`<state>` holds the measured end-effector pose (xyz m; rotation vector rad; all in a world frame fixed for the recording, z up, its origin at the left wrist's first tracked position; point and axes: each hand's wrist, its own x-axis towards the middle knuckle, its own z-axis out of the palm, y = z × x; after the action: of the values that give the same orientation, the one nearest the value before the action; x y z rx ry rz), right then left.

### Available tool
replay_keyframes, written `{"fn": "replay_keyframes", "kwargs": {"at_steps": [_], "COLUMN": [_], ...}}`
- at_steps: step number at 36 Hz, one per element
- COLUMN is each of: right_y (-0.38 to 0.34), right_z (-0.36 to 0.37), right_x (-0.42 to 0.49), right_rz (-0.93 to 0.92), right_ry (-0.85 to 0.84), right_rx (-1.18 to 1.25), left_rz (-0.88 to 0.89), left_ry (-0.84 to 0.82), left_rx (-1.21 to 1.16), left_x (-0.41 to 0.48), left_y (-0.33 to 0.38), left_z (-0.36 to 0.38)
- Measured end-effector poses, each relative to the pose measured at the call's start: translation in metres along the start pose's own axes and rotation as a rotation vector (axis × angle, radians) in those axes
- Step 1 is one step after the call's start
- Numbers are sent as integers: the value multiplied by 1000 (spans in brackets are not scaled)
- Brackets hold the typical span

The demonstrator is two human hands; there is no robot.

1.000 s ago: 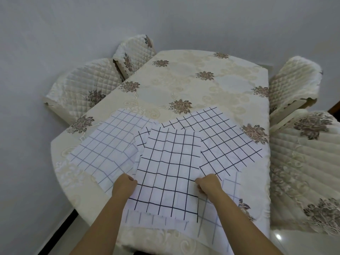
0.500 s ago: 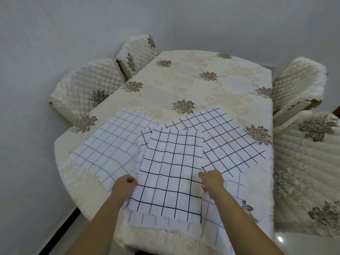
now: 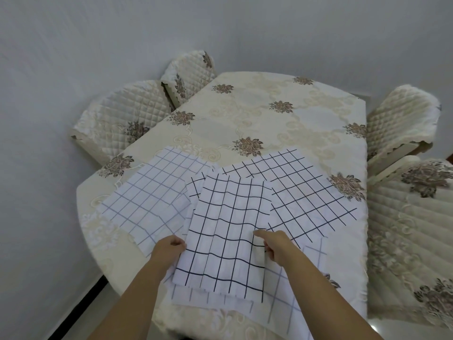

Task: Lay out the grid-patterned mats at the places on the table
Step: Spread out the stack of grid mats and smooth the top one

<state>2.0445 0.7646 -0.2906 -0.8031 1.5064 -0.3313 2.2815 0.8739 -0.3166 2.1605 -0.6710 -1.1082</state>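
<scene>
The oval table [image 3: 274, 123] carries a cream tablecloth with brown flower motifs. Several white, square, grid-patterned fabric mats overlap at its near end.

1. Top mat: a white fabric mat with a bold black grid [image 3: 228, 229] lies uppermost, at the centre of the group. Its surface is rippled.
2. Left hand [image 3: 169, 249]: its grip is closed on the left edge of the top mat, fingers curled round the fabric.
3. Right hand [image 3: 274, 246]: its grip pinches the right edge of the top mat, with one finger extended across the upper face.
4. Left mat: a white mat with a faint grey-blue grid [image 3: 147, 195] lies flat to the left, turned at an angle, its near corner beside the left hand.
5. Right mat: a white mat with a thin black grid [image 3: 304, 190] lies flat to the right, also angled, partly under the top mat.
6. Lower mat: a white mat with a pale grey grid [image 3: 291, 307] lies beneath the top mat and overhangs the near table edge.
7. A corner of a further black-grid mat [image 3: 196, 186] shows between the left mat and the top mat.

Quilted cream chair covers stand at both long sides: two on the left [image 3: 117, 119] and two on the right [image 3: 402, 114].
</scene>
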Motion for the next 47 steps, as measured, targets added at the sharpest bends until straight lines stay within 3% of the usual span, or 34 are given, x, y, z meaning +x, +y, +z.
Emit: {"fn": "replay_keyframes", "kwargs": {"at_steps": [9,21,30,38,47], "right_y": [-7,7,12,20,25], "right_z": [4,3,0,3,10], "right_x": [-5,-3,-1,1,-4], "right_rz": [-34,-28,-87,-157,-183], "right_ry": [41,137,301,395,374], "right_rx": [57,-265,-254,-199,-432], "left_rz": [-114,-99,198,239,288], "left_ry": [-70,-105,-36,-102,-113], "left_rx": [-57,217,393,391,536], "left_x": [9,25,30,49,55], "left_y": [8,13,30,32,24], "left_z": [-13,-5,-2,7,9]}}
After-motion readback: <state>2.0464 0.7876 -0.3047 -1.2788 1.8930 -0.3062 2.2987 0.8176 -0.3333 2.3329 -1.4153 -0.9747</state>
